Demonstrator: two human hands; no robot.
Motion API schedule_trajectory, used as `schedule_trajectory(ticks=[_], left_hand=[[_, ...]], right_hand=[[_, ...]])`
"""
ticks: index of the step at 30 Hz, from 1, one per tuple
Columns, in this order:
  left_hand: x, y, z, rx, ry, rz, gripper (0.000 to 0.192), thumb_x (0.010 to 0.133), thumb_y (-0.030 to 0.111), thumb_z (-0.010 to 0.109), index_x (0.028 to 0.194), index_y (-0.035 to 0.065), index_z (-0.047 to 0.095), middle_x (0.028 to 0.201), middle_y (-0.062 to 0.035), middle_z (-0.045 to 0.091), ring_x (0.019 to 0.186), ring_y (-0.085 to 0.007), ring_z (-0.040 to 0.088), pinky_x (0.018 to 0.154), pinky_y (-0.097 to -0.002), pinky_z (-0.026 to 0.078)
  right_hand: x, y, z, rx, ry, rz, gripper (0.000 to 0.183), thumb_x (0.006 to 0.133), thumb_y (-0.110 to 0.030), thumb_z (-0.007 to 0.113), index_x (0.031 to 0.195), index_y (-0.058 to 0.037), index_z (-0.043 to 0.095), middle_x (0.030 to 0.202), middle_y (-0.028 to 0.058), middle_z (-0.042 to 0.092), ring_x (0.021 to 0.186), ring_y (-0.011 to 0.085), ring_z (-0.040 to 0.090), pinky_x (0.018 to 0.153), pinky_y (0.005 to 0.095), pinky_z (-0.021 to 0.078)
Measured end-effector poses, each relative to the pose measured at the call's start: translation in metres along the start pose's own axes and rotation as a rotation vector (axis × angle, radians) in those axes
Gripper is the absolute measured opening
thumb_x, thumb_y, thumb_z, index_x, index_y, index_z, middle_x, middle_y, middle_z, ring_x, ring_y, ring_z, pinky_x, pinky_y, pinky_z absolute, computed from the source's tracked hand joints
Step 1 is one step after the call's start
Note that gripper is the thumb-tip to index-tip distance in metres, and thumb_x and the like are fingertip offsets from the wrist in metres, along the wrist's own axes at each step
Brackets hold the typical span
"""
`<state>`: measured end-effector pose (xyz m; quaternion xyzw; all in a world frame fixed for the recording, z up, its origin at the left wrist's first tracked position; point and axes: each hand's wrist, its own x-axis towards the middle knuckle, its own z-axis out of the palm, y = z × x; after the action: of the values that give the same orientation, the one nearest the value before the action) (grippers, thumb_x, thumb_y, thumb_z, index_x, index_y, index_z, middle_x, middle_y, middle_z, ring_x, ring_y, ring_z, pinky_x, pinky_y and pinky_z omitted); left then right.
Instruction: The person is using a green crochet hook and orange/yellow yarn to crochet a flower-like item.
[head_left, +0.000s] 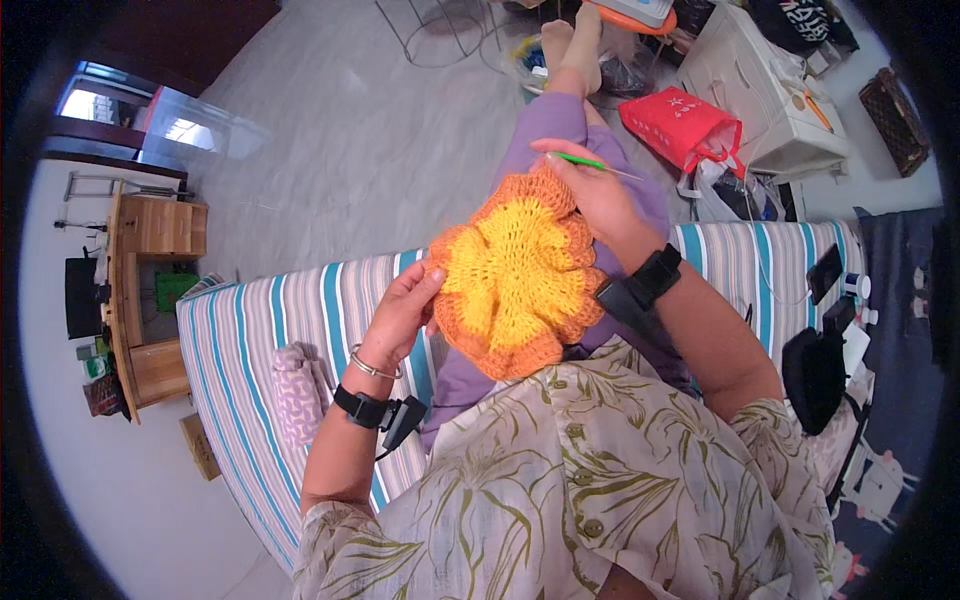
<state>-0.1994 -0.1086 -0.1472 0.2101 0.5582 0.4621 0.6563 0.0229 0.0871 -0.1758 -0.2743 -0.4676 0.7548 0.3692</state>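
A ruffled crochet piece (517, 262), yellow in the middle with a scalloped orange border, is spread above my lap. My left hand (401, 307) pinches its left orange edge between thumb and fingers. At the upper right edge, my right hand (592, 191) grips the orange border, and a crochet hook (581, 161) with a green handle lies across the same hand, its thin metal shaft pointing right. The fingers of my right hand are partly hidden behind the piece. Beneath it are my legs in purple trousers (544, 142).
I sit on a bed with a striped sheet (300, 315). A rolled patterned cloth (296, 394) lies by my left forearm. To the right are a smartphone (825, 274) and a black bag (811, 379). A red bag (679, 127) stands before a white cabinet (750, 82).
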Motion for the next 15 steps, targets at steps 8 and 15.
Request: schedule_trajectory(ticks=[8, 15], left_hand=[[0.023, -0.011, 0.002, 0.193, 0.244, 0.135, 0.043, 0.094, 0.043, 0.046, 0.114, 0.0078, 0.060, 0.106, -0.0016, 0.060, 0.098, -0.0111, 0.052, 0.081, -0.0291, 0.043], [0.068, 0.039, 0.021, 0.465, 0.230, 0.464, 0.030, 0.093, 0.023, 0.053, 0.116, 0.0065, 0.060, 0.113, -0.0031, 0.060, 0.103, -0.0128, 0.053, 0.083, -0.0283, 0.044]], right_hand=[[-0.002, -0.009, 0.002, -0.170, 0.006, -0.075, 0.024, 0.096, -0.016, 0.049, 0.113, -0.0017, 0.060, 0.091, 0.0014, 0.063, 0.085, 0.0072, 0.056, 0.078, 0.0221, 0.0458], [-0.012, -0.017, 0.012, -0.254, -0.018, -0.108, 0.029, 0.097, -0.022, 0.048, 0.117, -0.0035, 0.058, 0.103, 0.0002, 0.061, 0.095, 0.0083, 0.054, 0.088, 0.0240, 0.0421]])
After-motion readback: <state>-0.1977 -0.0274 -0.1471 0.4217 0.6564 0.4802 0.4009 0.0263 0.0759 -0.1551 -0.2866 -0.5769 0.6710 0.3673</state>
